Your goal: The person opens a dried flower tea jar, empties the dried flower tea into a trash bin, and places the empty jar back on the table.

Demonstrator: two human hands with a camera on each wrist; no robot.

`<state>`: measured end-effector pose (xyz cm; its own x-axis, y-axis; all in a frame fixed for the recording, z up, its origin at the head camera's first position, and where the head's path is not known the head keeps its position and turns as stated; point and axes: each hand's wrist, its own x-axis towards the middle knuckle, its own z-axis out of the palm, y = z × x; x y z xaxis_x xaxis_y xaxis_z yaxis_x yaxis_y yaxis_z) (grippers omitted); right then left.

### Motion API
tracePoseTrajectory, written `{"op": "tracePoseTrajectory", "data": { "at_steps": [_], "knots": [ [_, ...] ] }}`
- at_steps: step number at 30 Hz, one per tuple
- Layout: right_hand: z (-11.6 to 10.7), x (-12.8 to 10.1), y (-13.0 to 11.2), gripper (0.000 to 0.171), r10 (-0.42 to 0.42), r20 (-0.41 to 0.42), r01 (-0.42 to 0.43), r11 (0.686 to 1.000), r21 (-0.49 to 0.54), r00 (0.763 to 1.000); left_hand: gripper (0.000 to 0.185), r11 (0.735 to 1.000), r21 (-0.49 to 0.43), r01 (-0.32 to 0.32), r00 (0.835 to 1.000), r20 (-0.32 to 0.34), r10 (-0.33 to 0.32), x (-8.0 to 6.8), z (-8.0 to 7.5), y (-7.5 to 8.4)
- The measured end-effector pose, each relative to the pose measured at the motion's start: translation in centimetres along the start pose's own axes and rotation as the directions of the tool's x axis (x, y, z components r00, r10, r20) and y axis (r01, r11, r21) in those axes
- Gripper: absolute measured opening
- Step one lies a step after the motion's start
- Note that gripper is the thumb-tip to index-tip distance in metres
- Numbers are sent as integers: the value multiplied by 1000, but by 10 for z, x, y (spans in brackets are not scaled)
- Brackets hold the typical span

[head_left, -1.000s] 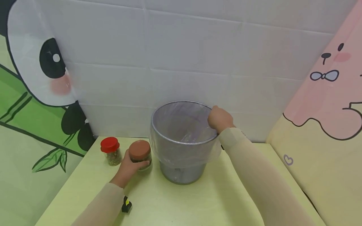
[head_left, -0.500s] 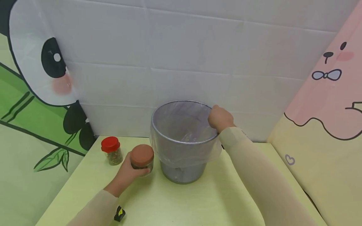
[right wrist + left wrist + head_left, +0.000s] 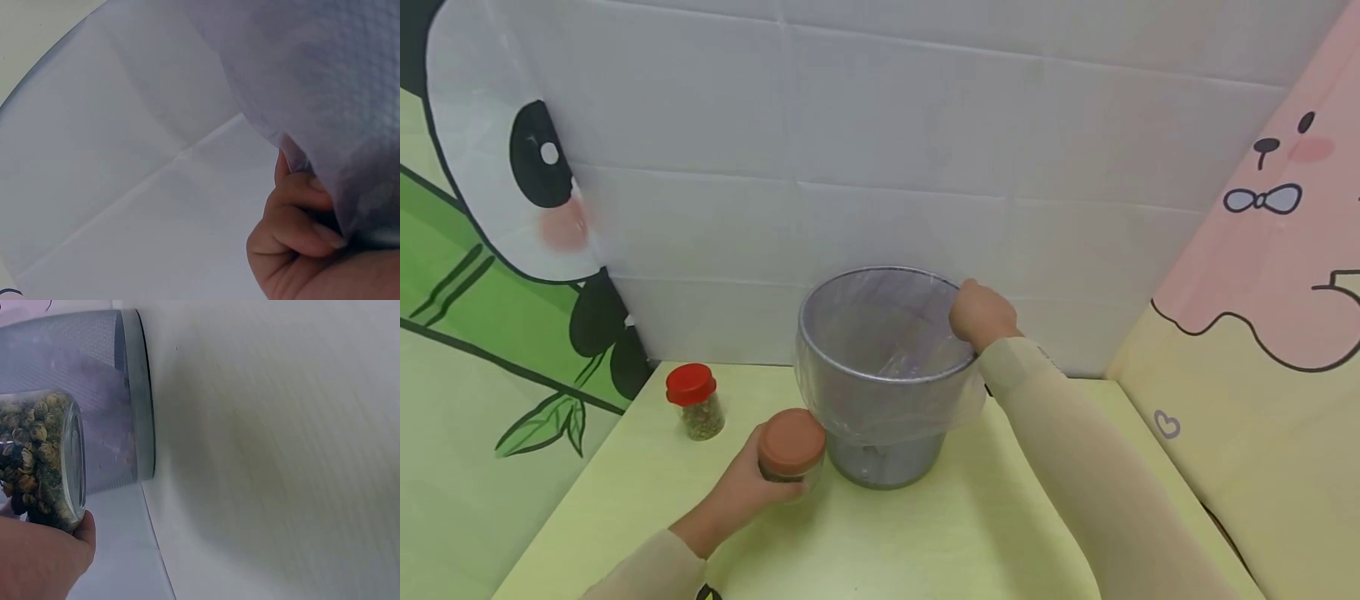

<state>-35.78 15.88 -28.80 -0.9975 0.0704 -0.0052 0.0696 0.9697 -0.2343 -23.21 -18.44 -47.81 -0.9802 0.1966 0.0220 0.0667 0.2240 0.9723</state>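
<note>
In the head view my left hand (image 3: 737,493) grips a clear jar with a brown-orange lid (image 3: 792,442), in front of the bin's left side. The left wrist view shows the jar (image 3: 44,456) filled with brownish dried buds. A grey mesh waste bin (image 3: 887,467) stands upright, lined with a clear plastic bag (image 3: 880,412) folded over its rim. At the rim's right side is my right hand (image 3: 983,317). In the right wrist view its curled fingers (image 3: 294,231) hold the bag's edge at the rim; the fingertips are partly hidden by the plastic.
A smaller jar with a red lid (image 3: 691,385) stands on the pale yellow table (image 3: 880,550) at the back left. A small black-and-yellow object (image 3: 707,593) shows near the left sleeve. A white sheet (image 3: 895,142) hangs right behind the bin.
My left hand has brought the brown-lidded jar toward me and to the right, away from the red-lidded jar. The right hand stays at the bin's rim.
</note>
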Motion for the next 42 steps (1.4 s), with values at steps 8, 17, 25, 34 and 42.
{"op": "tracePoseTrajectory", "data": {
  "at_steps": [8, 17, 25, 34, 42],
  "knots": [
    [-1, -1, -1, 41, -1, 4, 1, 1000, 9, 1000, 95, 998, -34, -59, 996, 62, 61, -14, 15, 15],
    [0, 1, 1, 41, -3, 3, 3, 1000, 10, 1000, 96, 985, -71, -159, 979, 118, 166, -23, 34, 23],
    [-1, -1, 1, 39, 8, 3, -8, 1000, 20, 1000, 98, 966, -137, -221, 960, 142, 240, -27, 48, 32],
    [-3, -2, 1, 39, 9, 10, -9, 1000, 27, 1000, 99, 960, -168, -225, 960, 131, 248, -35, 63, 39],
    [-5, -5, 0, 39, 7, 23, -8, 1000, 30, 1000, 100, 960, -179, -217, 959, 145, 244, -46, 77, 47]
  ]
}}
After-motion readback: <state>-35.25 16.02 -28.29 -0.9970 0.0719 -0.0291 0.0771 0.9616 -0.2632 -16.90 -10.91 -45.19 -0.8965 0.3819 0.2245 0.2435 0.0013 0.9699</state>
